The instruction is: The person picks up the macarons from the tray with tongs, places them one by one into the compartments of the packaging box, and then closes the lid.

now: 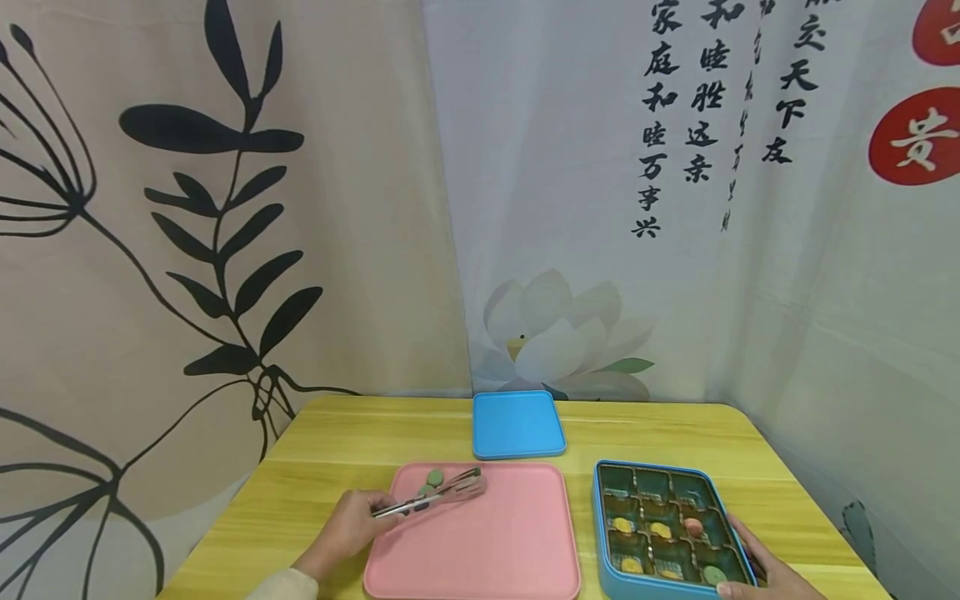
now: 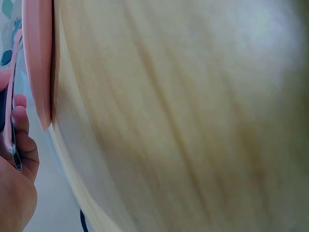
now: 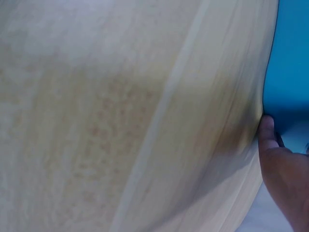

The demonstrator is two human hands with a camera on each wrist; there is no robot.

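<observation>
My left hand (image 1: 354, 527) holds a pair of metal tongs (image 1: 405, 507) low over the left part of a pink tray (image 1: 517, 533). Round green pieces (image 1: 435, 477), like small macarons, lie on the tray beside the tongs. In the left wrist view, fingers wrap the tongs' handle (image 2: 16, 157) close to the tray's edge (image 2: 38, 72). With its thumb at the front corner and fingers along the right side, my right hand (image 1: 772, 575) grips a blue box (image 1: 637, 587). Its divided insert holds yellow pieces (image 1: 622, 525), a pink piece (image 1: 693, 527) and a green piece (image 1: 715, 575).
A blue lid-like tray (image 1: 517, 425) lies at the table's back edge, behind the pink tray. The wooden table (image 1: 360, 433) shows bare wood left of the trays and behind the box. A printed curtain (image 1: 375, 208) hangs right behind it.
</observation>
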